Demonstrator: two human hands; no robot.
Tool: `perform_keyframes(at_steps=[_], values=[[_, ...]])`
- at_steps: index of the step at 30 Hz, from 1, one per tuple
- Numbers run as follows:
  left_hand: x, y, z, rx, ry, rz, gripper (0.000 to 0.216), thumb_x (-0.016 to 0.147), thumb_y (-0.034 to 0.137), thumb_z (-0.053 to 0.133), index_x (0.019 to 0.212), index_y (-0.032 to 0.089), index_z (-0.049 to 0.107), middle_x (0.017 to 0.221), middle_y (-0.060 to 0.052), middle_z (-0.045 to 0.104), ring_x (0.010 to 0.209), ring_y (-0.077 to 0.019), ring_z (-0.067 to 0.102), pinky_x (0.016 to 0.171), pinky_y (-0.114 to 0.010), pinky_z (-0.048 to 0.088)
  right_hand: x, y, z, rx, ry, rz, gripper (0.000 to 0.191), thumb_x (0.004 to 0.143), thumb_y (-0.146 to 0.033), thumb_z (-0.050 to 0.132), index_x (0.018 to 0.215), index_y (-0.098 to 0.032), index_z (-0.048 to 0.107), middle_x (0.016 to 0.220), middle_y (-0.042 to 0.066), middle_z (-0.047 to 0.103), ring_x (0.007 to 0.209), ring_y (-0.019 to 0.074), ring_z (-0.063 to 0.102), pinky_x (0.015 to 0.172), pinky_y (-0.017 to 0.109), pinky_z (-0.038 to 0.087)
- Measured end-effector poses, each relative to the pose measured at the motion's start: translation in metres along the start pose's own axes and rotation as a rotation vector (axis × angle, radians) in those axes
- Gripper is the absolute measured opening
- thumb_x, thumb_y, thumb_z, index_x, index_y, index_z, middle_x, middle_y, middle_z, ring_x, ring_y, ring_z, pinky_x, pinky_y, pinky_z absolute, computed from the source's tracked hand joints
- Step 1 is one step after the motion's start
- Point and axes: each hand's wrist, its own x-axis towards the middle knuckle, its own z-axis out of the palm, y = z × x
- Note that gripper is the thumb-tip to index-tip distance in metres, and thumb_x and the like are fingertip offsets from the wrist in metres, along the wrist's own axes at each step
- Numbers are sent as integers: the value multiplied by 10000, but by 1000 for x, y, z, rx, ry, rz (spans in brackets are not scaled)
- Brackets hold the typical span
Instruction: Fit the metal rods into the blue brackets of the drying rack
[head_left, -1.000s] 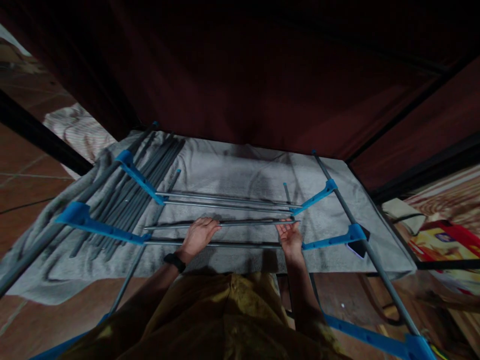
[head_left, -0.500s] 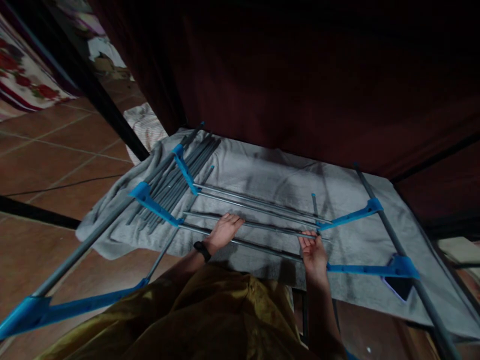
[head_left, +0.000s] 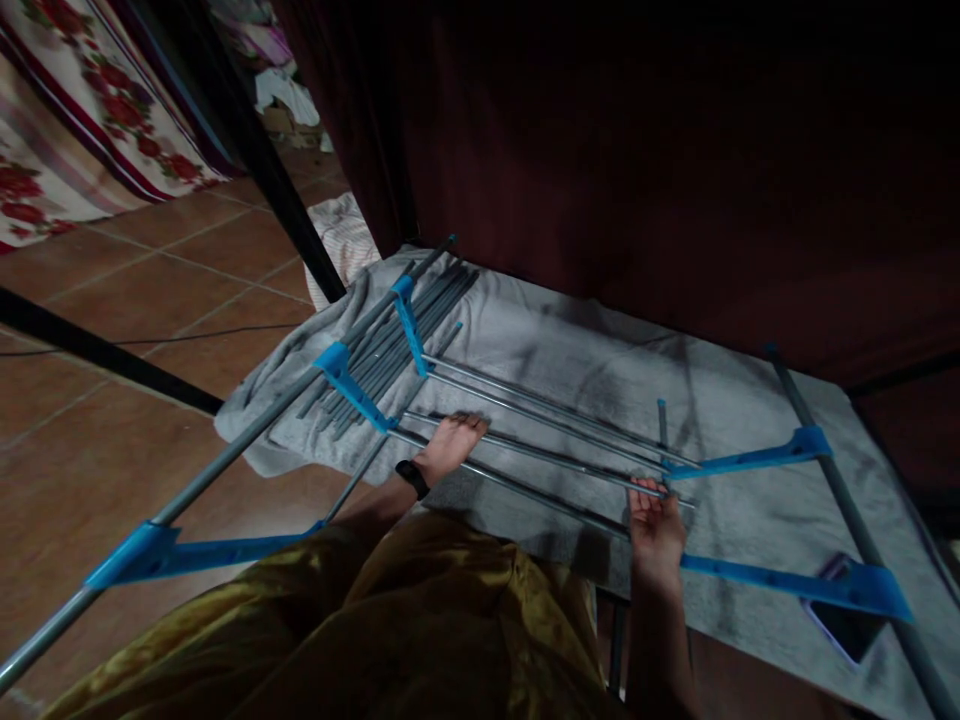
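Note:
A rack of grey metal rods (head_left: 540, 420) and blue plastic brackets (head_left: 352, 385) stands over a grey cloth (head_left: 600, 360). My left hand (head_left: 450, 447), with a black wristband, lies flat on one loose rod near its left end, fingers stretched out. My right hand (head_left: 655, 520) is under the right end of that same rod, fingers curled up around it beside a blue bracket (head_left: 750, 460). Several spare rods (head_left: 397, 335) lie bundled on the cloth at the left.
A phone (head_left: 840, 620) lies on the cloth at the lower right under a blue bracket. Dark red fabric (head_left: 637, 150) hangs behind. Terracotta floor tiles (head_left: 112, 400) spread to the left, with a black pole (head_left: 247, 150) and flowered fabric (head_left: 67, 150) beyond.
The view has swung left, showing more floor and flowered fabric. Both hands have stayed on the same rod; my left hand has slid slightly along it.

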Motion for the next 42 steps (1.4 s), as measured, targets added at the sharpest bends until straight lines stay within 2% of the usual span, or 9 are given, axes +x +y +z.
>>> perform_keyframes(at_steps=[4, 7, 11, 16, 21, 26, 29, 36, 42], values=[[3, 3, 0, 9, 16, 37, 192, 1040, 193, 496, 1085, 165, 681, 995, -114, 731, 988, -262, 662, 919, -399, 472, 0, -2, 4, -5, -2, 41, 99, 889, -186, 631, 799, -213, 663, 862, -4, 739, 838, 109, 753, 936, 265, 617], [3, 5, -1, 8, 38, 42, 239, 1067, 320, 497, 1133, 170, 672, 1007, -109, 725, 1025, -265, 658, 958, -402, 463, -5, -2, 8, -47, -28, 56, 86, 866, -156, 648, 810, -207, 688, 887, 9, 746, 858, 116, 758, 979, 274, 608], [1, 5, -2, -16, 50, 39, 308, 1088, 344, 438, 1224, 181, 661, 1043, -114, 727, 1030, -264, 659, 969, -416, 464, -12, -3, 13, -93, -28, 32, 146, 888, -162, 640, 792, -248, 709, 902, 24, 754, 880, 133, 766, 1022, 295, 595], [0, 5, -4, -32, 56, 49, 389, 1102, 404, 402, 1148, 145, 688, 1019, -134, 735, 1025, -279, 674, 966, -417, 465, -19, -4, 16, -131, -19, -1, 178, 892, -185, 620, 778, -291, 705, 896, 31, 755, 923, 165, 774, 1049, 349, 590], [-1, 5, -8, -47, 45, 50, 416, 1081, 475, 442, 1038, 155, 705, 907, -120, 746, 923, -271, 704, 903, -407, 491, -20, -3, 16, -168, -22, -37, 148, 884, -219, 633, 776, -293, 703, 909, 38, 750, 932, 182, 769, 1057, 386, 581], [-4, 6, -12, -69, 53, 45, 441, 1072, 514, 448, 1018, 168, 715, 862, -107, 755, 876, -258, 714, 862, -386, 486, -16, 2, 15, -183, 3, -70, 153, 874, -232, 633, 748, -308, 674, 850, 22, 733, 864, 203, 763, 947, 429, 628], [-4, 6, -12, -70, 24, 30, 479, 1067, 539, 439, 1022, 162, 731, 839, -115, 756, 852, -265, 716, 837, -385, 478, -12, 4, 11, -183, -8, -81, 82, 868, -274, 670, 789, -297, 673, 848, 7, 727, 835, 197, 751, 910, 434, 631], [-5, 8, -17, -82, -69, -29, 561, 1048, 618, 423, 1041, 164, 753, 826, -136, 761, 811, -276, 709, 781, -381, 463, -10, 7, 6, -203, -65, -94, 94, 845, -335, 727, 842, -271, 658, 865, -26, 712, 842, 180, 728, 941, 432, 595], [-6, 9, -20, -76, -31, -64, 632, 1031, 674, 414, 1055, 154, 773, 768, -136, 751, 782, -288, 704, 731, -374, 450, -20, 6, 16, -147, -38, -76, 62, 874, -293, 685, 844, -244, 663, 829, -18, 713, 812, 160, 709, 1009, 422, 570]])
